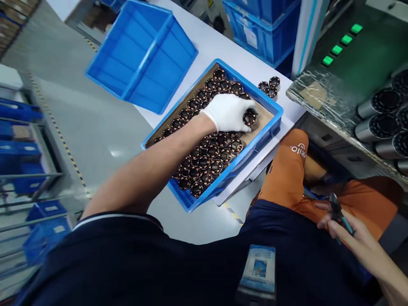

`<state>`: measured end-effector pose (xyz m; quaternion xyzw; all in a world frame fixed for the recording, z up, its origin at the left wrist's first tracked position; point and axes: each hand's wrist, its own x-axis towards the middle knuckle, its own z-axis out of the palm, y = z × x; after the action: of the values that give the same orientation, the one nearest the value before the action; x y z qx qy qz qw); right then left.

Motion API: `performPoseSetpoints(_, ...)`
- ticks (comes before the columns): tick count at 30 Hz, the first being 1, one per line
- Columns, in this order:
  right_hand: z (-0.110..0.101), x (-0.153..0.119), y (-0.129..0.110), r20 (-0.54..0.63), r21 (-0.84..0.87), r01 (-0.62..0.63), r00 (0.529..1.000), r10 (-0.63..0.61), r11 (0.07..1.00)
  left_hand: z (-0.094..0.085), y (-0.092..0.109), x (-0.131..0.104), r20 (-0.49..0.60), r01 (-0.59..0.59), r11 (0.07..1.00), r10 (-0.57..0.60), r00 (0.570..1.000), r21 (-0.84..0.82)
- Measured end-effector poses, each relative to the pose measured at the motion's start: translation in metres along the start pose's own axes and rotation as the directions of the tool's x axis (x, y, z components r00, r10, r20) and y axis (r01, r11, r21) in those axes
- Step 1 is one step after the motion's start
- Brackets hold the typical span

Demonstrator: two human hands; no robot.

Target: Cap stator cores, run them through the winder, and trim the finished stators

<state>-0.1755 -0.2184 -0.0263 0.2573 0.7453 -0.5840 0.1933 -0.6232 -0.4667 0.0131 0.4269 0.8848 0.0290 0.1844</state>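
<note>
Head camera, and here's a wound metal ring (250, 118) in the left hand (228, 112), white-gloved, fingers half-curled around its side, just inside the right corner of the blue crate (277, 121)! It looks stiff and fairly weighty, smooth outside; the copper windings could nick, so the outer wall's the grip. Packed rings (204, 162) crowd alongside; three loose ones (272, 92) sit by the tabletop's (291, 111) right corner. Over right, the bare right hand (342, 227) is closed round teal-handled pliers (347, 224). "Hello" reads on orange trousers (283, 170); the badge's (259, 267) print is too small.
</note>
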Motion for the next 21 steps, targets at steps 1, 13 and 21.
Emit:
performPoseSetpoints(1,0.002,0.000,-0.002,0.005,-0.034,0.000,1.000,0.000,0.999,0.003,0.000,0.005,0.035,0.006,0.999,-0.007,0.999,0.041)
performPoseSetpoints(13,0.002,0.029,-0.056,0.033,-0.292,0.116,0.993,-0.111,0.949,-0.006,0.001,-0.015,0.303,-0.184,0.982,0.166,0.939,0.034)
performPoseSetpoints(21,0.089,0.106,-0.171,0.284,-0.489,0.567,0.822,-0.494,0.663,-0.011,-0.033,-0.189,-0.427,-0.110,0.893,-0.098,0.899,-0.436)
